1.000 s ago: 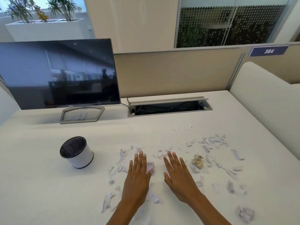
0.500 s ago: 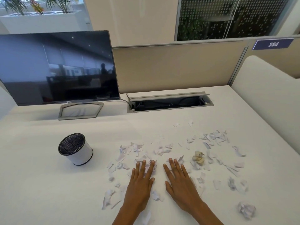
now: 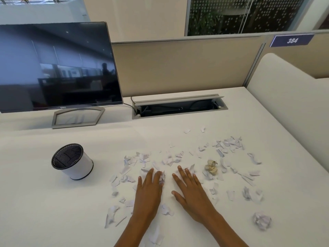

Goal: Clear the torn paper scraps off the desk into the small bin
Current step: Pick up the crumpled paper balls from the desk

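Note:
Torn white paper scraps (image 3: 229,145) lie scattered across the white desk (image 3: 35,202), from its middle to the right. A crumpled beige wad (image 3: 211,167) sits among them, and a crumpled white ball (image 3: 262,222) lies at the near right. The small bin (image 3: 72,161), white with a dark mesh inside, stands upright to the left of the scraps. My left hand (image 3: 148,191) lies palm down, its fingers curling against a small scrap. My right hand (image 3: 193,191) lies flat beside it, fingers spread, holding nothing.
A dark monitor (image 3: 55,68) on a grey stand (image 3: 77,117) sits at the back left. An open cable tray (image 3: 178,107) is recessed at the back centre, below the beige partition (image 3: 178,65). A padded divider (image 3: 293,107) bounds the right side.
Both hands have slid back toward me over the scraps. The fingers of my left hand have drawn together and curled slightly. The camera has tilted down a little.

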A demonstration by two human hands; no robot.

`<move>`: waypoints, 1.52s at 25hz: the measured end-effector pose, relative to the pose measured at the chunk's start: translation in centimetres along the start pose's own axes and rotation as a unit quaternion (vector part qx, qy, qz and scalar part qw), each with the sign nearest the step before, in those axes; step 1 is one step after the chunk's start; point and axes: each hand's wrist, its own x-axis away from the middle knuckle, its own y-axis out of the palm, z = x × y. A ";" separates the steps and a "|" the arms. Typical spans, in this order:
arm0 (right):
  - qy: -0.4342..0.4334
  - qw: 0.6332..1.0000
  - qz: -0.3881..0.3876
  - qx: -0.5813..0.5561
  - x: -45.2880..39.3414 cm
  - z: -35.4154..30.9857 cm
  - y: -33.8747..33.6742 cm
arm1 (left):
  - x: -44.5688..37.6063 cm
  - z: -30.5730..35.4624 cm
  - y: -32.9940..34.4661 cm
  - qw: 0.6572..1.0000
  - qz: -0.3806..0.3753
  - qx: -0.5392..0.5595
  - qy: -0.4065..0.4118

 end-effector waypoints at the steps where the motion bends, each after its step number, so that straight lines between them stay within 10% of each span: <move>1: -0.006 1.000 0.018 -0.022 -0.1 0.1 -0.4 | -0.1 0.1 -0.1 1.000 0.010 -0.002 -0.002; 8: 0.116 0.962 0.237 -0.062 -0.9 3.2 -4.6 | -0.2 0.7 -1.8 0.995 0.060 0.071 0.023; 14: 0.237 0.960 0.125 -0.076 -1.4 6.9 -4.4 | -0.4 1.9 -4.0 0.944 0.100 0.309 -0.062; 19: 0.221 0.923 0.205 -0.239 -1.6 7.2 -4.8 | -0.7 2.3 -5.6 0.879 0.075 0.452 -0.131; 22: 0.300 0.815 0.259 -0.423 -1.7 7.4 -5.8 | -0.7 2.2 -6.2 0.834 0.059 0.527 -0.150; 27: 0.348 0.485 0.203 -0.776 -1.6 7.0 -7.1 | -0.7 2.5 -6.6 0.751 0.056 0.609 -0.247; 29: 0.339 0.430 0.168 -0.820 -1.4 6.3 -7.1 | -0.9 2.7 -6.9 0.748 0.061 0.593 -0.292; 38: 0.300 0.520 0.141 -0.787 -1.9 2.9 -7.1 | -0.8 3.2 -6.7 0.712 0.034 0.670 -0.208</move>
